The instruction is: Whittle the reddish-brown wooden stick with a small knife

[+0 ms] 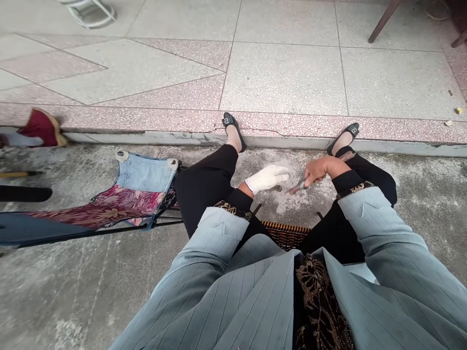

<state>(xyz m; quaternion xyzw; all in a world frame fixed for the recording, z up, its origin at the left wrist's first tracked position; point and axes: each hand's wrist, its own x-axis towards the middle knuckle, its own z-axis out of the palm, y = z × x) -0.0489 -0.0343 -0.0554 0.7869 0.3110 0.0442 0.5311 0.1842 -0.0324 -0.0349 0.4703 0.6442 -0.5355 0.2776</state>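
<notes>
My left hand [268,178] wears a white knitted glove, its fingers curled together. A small dark brownish piece [277,188] shows at the glove's lower edge, and most of it is hidden by the fingers. Bare and closed, my right hand [316,170] grips a slim tool with a worn brownish end [296,188] pointing toward the glove. Another brownish end [346,155] shows past the wrist. Its kind is too blurred to tell. The two hands are a short way apart, above the concrete between my knees.
I sit on a woven wicker seat [286,234]. A low folding chair of patched fabric [109,204] stands to my left. My feet are on a tiled step [284,82]. Another person's red shoe [42,127] is at far left, and a table leg [383,20] is at upper right.
</notes>
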